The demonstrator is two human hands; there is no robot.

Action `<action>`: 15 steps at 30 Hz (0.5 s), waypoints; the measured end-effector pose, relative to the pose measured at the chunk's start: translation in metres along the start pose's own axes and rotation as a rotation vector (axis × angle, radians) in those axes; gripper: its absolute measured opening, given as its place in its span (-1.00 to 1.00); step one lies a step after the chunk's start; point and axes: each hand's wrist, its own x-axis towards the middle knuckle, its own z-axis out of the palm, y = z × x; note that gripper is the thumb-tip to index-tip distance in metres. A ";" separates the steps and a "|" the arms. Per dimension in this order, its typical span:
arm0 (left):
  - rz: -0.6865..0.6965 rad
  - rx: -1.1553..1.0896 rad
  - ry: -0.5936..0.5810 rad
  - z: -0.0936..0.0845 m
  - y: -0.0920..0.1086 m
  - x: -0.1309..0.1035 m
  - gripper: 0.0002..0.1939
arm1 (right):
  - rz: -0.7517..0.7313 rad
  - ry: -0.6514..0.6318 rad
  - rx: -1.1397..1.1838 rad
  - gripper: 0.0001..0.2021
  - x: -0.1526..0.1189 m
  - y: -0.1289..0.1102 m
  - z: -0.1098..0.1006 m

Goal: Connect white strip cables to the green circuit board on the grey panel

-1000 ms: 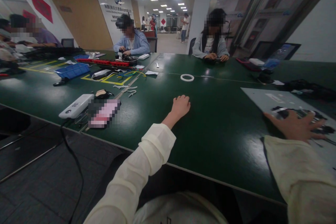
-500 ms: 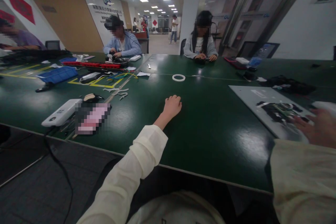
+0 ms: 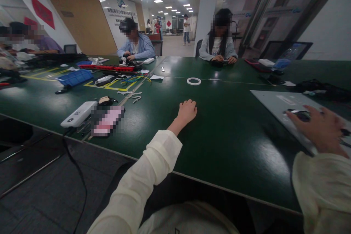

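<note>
My left hand (image 3: 187, 111) rests on the green table (image 3: 219, 135) with its fingers curled in; whether anything is under them cannot be made out. Beyond it lies a white ring (image 3: 193, 81), not touched. On the right, my right hand (image 3: 319, 128) is over a grey board (image 3: 270, 104), its fingers spread. Beneath and beside its fingers are dark parts (image 3: 300, 114) with a pale strip, partly hidden by the hand. No object is clearly gripped in the right hand.
At the left lie a white power bank (image 3: 79, 114) with a black cable, a pink phone-like item (image 3: 109, 120) and a blue tray (image 3: 75, 77). Dark cloth (image 3: 322, 89) and a bottle (image 3: 287, 56) are at the right. Two people sit across the table.
The view has turned a little to the left. My right hand has moved left over the board and now covers more of the dark parts. My left hand stays in the same place on the table.
</note>
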 end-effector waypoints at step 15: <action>-0.011 0.000 -0.050 -0.002 0.001 0.000 -0.77 | 0.111 -0.200 0.172 -0.36 -0.026 -0.014 0.016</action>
